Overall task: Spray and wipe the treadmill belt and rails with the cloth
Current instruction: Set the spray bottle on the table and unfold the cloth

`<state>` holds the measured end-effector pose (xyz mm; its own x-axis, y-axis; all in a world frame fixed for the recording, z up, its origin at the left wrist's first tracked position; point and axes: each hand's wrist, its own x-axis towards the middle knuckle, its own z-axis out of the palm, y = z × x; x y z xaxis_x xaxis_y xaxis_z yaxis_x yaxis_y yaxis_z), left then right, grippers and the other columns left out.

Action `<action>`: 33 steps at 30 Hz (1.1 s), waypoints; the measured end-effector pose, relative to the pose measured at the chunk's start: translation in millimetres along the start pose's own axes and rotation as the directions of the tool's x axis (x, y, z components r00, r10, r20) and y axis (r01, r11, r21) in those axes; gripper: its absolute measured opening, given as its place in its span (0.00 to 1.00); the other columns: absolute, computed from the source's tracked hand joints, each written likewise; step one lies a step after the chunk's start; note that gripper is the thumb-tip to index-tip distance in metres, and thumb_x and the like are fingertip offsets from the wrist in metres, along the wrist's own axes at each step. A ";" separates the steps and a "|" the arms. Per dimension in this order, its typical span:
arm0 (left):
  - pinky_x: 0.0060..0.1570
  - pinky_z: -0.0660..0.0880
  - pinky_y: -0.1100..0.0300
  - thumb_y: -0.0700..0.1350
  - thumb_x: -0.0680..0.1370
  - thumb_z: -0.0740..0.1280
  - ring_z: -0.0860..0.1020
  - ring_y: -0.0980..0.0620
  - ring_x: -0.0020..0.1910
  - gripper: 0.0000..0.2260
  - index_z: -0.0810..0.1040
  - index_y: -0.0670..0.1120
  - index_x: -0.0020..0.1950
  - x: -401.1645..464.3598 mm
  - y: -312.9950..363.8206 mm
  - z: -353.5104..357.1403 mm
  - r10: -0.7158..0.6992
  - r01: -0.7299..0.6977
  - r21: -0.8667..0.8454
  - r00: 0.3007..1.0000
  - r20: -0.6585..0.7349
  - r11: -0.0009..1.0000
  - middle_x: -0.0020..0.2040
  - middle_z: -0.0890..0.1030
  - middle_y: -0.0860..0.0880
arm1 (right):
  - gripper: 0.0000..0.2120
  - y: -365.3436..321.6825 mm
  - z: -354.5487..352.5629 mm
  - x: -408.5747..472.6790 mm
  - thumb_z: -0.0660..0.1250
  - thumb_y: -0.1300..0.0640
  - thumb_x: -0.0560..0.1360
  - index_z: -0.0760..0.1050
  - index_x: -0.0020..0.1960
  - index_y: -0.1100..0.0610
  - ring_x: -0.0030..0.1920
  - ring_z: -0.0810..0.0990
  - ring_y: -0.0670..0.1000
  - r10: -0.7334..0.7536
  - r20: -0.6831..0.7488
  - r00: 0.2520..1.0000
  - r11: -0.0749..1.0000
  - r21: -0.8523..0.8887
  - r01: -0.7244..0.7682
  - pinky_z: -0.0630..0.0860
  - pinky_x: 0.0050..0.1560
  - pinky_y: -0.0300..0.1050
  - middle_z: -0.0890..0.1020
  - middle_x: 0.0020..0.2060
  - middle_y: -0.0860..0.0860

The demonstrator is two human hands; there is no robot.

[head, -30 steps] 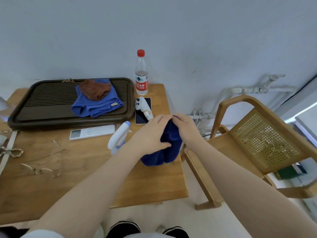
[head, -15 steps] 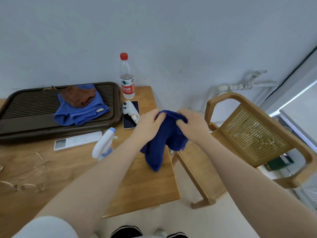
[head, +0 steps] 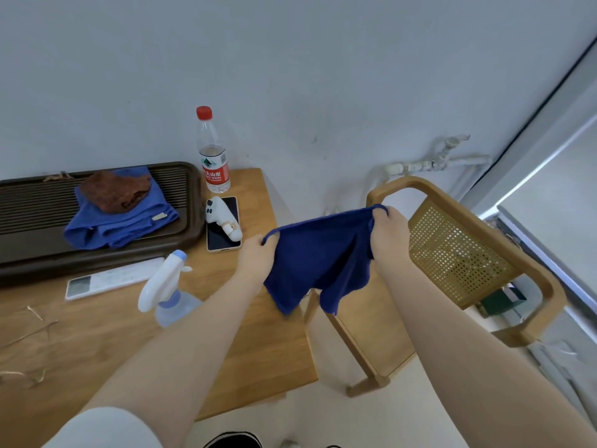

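**Holding the cloth spread between both hands**

Stretching a dark navy terry cloth [head: 318,253] out in the air, w/ one top corner in each hand. My left hand [head: 258,257] pinches the left corner, fingers curled round the edge; my right hand [head: 386,232] grips the right corner the same way, a bit higher up. The top edge runs taut between them & the rest hangs down in loose folds, over the right edge of the light wooden table [head: 97,337] and the gap next to it.

On the table, just left of my left forearm, stands a white & pale-blue plastic spray bottle [head: 161,287], upright, untouched. Behind it lies a flat white remote control [head: 113,281]. A dark brown slatted tray [head: 181,202] holds a lighter blue cloth [head: 119,221] w/ a brown rag [head: 114,190] on top. Near the wall: a clear water bottle w/ red cap [head: 212,150]; in front of it a phone [head: 226,231] w/ a small white handheld device [head: 223,216] lying on it.

To the right of the table is a wooden chair w/ woven cane back [head: 452,253], behind my right hand. No treadmill in view.
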<state>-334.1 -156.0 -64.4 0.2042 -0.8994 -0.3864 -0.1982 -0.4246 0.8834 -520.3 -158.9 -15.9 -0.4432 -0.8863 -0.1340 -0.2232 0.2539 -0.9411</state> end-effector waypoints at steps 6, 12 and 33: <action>0.50 0.74 0.54 0.47 0.80 0.63 0.78 0.50 0.46 0.08 0.76 0.43 0.51 -19.9 37.9 15.9 -0.201 0.359 -0.498 0.918 0.343 0.789 0.48 0.81 0.47 | 0.08 7.1 4.9 -17.2 0.60 0.62 0.77 0.74 0.40 0.61 0.39 0.72 0.54 0.165 0.299 0.940 0.972 -0.214 -0.103 0.69 0.37 0.46 0.74 0.34 0.56; 0.52 0.75 0.51 0.41 0.79 0.62 0.78 0.45 0.53 0.05 0.77 0.46 0.51 -25.4 41.8 16.1 0.009 0.045 -0.184 0.958 0.286 0.982 0.53 0.81 0.43 | 0.09 9.8 13.1 -33.8 0.59 0.66 0.78 0.70 0.58 0.62 0.46 0.82 0.57 0.198 0.430 0.881 0.931 0.199 -0.307 0.81 0.46 0.52 0.79 0.49 0.61; 0.43 0.73 0.65 0.35 0.77 0.61 0.76 0.59 0.42 0.12 0.73 0.53 0.52 -37.1 29.9 -3.1 0.428 -0.614 0.232 0.728 0.535 0.754 0.43 0.79 0.55 | 0.19 23.8 8.1 -34.3 0.68 0.51 0.74 0.66 0.29 0.57 0.30 0.66 0.46 -0.304 0.397 0.866 0.836 -0.324 0.443 0.64 0.34 0.39 0.68 0.27 0.50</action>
<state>-344.6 -135.0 -22.8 -0.4492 -0.8923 -0.0449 -0.4975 0.2081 0.8421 -503.4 -125.6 -36.2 0.0293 -0.9985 0.0470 -0.6645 -0.0546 -0.7453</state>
